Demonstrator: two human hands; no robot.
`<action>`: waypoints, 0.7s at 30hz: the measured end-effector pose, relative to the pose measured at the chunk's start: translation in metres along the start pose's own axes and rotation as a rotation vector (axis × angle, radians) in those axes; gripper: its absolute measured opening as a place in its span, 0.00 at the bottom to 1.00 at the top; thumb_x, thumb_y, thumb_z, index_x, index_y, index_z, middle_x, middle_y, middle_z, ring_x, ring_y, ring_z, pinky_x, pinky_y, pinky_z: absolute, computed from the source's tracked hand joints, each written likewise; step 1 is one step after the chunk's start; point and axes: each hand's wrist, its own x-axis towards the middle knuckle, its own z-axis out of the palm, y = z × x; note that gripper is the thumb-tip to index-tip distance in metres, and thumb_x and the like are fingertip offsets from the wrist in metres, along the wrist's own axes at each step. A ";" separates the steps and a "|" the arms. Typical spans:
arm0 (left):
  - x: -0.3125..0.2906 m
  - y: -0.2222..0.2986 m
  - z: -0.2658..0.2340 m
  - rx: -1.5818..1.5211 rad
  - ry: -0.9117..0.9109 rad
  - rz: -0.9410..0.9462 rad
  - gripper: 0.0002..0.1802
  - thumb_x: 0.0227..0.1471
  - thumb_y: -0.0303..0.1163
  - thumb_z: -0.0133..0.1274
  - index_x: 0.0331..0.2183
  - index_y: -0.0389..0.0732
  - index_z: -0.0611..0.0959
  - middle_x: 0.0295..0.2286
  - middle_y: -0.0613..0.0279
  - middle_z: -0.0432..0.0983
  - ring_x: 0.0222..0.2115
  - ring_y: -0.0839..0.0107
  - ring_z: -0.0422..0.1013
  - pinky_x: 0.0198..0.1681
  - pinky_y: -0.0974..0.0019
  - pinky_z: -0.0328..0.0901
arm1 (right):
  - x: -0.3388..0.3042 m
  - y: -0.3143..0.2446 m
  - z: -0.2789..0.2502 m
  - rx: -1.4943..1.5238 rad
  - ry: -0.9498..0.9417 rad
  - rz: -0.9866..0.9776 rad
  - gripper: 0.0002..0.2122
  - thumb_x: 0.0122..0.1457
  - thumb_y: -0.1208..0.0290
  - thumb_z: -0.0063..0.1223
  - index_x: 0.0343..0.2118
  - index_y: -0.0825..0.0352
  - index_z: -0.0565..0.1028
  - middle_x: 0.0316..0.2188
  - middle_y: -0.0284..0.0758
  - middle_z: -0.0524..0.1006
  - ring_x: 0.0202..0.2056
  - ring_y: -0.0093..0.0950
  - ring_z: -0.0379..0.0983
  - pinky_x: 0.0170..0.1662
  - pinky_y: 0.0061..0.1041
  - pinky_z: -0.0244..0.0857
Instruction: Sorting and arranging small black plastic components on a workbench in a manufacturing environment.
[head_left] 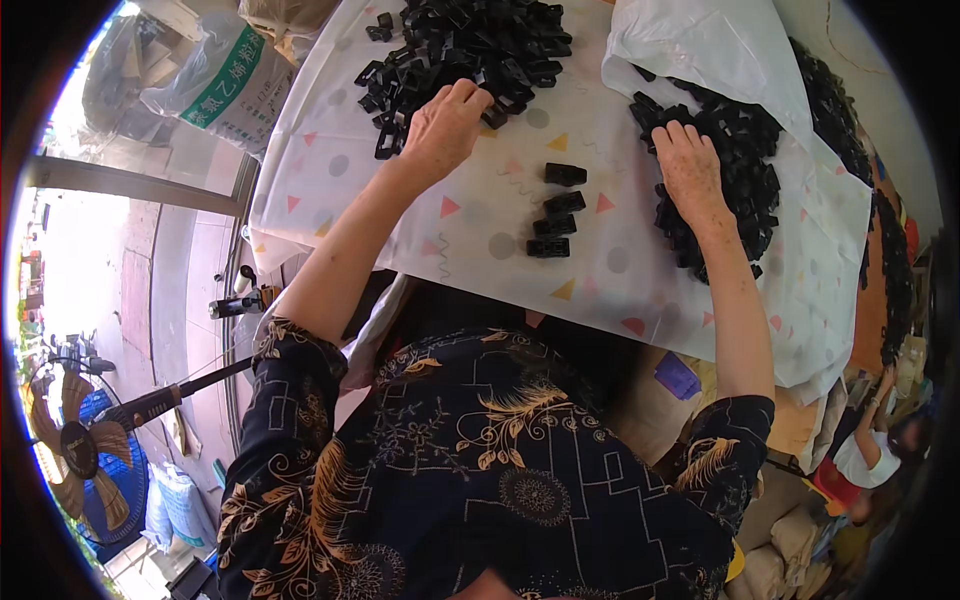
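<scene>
"On the bench point(640, 325), what's with the two piles, and is either hand actually holding anything?"

"Left hand point(446, 124) is at the near side of the left heap point(490, 40), right hand point(690, 175) is over the right heap point(745, 190). Both grips are curled, but the fingertips get lost among the black parts, so I honestly couldn't say whether either has a piece pinched."

"And the loose ones in the middle?"

"That row of four black parts point(565, 204) sits between the heaps, running roughly toward the body, no hand touching it. My guess: set apart so they don't get mixed back in, with a heap on each side so each arm has one in reach."

"Material?"

"Looks like hard moulded plastic, bit of a sheen, small blocky housings, some with a rectangular opening. Too small to pin down further. The white plastic bag point(710, 45) is thin, milky and crumpled, draped over the far end of the right heap. Under it all there's a smooth white tablecloth point(470, 255) with triangles, grey dots and squiggles."
</scene>
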 end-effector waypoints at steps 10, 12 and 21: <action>0.010 0.038 0.001 -0.141 -0.158 0.074 0.09 0.52 0.28 0.53 0.38 0.42 0.78 0.36 0.59 0.74 0.40 0.58 0.72 0.43 0.58 0.69 | 0.008 -0.036 -0.013 1.247 -0.101 0.355 0.12 0.63 0.74 0.50 0.49 0.66 0.74 0.32 0.33 0.76 0.29 0.22 0.71 0.34 0.22 0.67; 0.015 0.047 0.010 -0.461 -0.069 0.051 0.09 0.55 0.29 0.52 0.39 0.40 0.78 0.36 0.60 0.76 0.34 0.65 0.74 0.35 0.64 0.70 | 0.011 -0.042 -0.015 1.360 -0.256 0.467 0.14 0.63 0.72 0.51 0.50 0.68 0.74 0.34 0.33 0.76 0.30 0.22 0.70 0.36 0.22 0.67; 0.041 0.062 0.017 -1.280 -0.445 -0.636 0.15 0.61 0.34 0.51 0.47 0.37 0.78 0.35 0.62 0.78 0.28 0.77 0.74 0.29 0.73 0.68 | 0.004 -0.050 0.006 0.881 0.055 0.120 0.13 0.57 0.78 0.55 0.46 0.69 0.76 0.38 0.39 0.75 0.35 0.37 0.75 0.40 0.29 0.69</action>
